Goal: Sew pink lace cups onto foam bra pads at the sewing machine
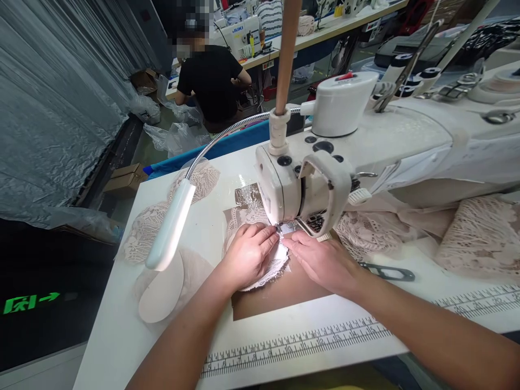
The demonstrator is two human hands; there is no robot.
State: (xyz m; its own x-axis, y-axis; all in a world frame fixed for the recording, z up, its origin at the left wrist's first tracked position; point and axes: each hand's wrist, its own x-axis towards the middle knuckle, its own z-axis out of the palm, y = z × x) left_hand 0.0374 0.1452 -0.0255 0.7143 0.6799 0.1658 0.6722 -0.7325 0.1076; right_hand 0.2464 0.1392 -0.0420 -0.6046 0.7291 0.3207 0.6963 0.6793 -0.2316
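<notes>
Pressing down, the person's left hand [251, 254] lies on the lace piece [278, 263], while the right hand [323, 262] has fingertips at its edge; whether either pinches it cannot be told. Just beyond both stands the sewing machine [280, 187].

Mid-frame, the left hand [249, 254] hides part of the lace cloth [279, 264]. The sewing machine [390, 135] is cut off at the right edge; upper left, a person [211, 81] has a pixelated head.

The white table [203, 227] carries lace pieces [142, 233] and a sewing machine [406, 138].
</notes>
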